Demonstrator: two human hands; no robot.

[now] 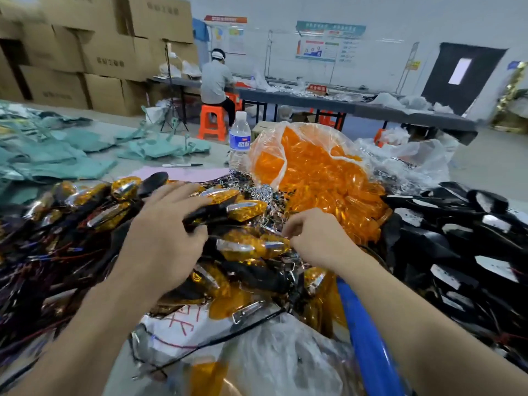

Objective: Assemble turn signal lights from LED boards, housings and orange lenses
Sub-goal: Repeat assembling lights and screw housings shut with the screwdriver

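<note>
Nearest us lies a crumpled clear plastic bag (pixel 271 352) with a white sheet marked in red (pixel 183 321) under its film. A blue tube (pixel 368 338) slants beside our right forearm.

Above these, at the middle of the heap, our left hand (pixel 163 232) is clenched round a turn signal light (pixel 228 210). It has a glossy black body tapering to a point, with a faceted orange lens and a chrome strip at its far end. Our right hand (pixel 314 238) sits just beside it, fingers bunched at the tip of another orange-lensed light (pixel 254 247); we cannot tell whether they pinch anything.

Around both hands spreads a pile of finished lights (pixel 94 201), their red and blue wires (pixel 43 258) trailing to the left. On our right, loose black housings (pixel 457 247) are heaped, some showing a pale face.

Beyond the hands lies a scatter of small metal parts (pixel 263 192). Past that, a lens bag (pixel 265 150) of clear film, open at the top, bulges with orange lenses (pixel 320 172). A water bottle (pixel 240 138) stands just left of it, near a pen (pixel 183 165) on a pink sheet (pixel 197 174).

Further left lie teal cloths (pixel 71 155). At the far wall, a person (pixel 215 81) sits on an orange stool (pixel 211 121) at a long table (pixel 371 110), beside stacked cardboard boxes (pixel 100 52).
</note>
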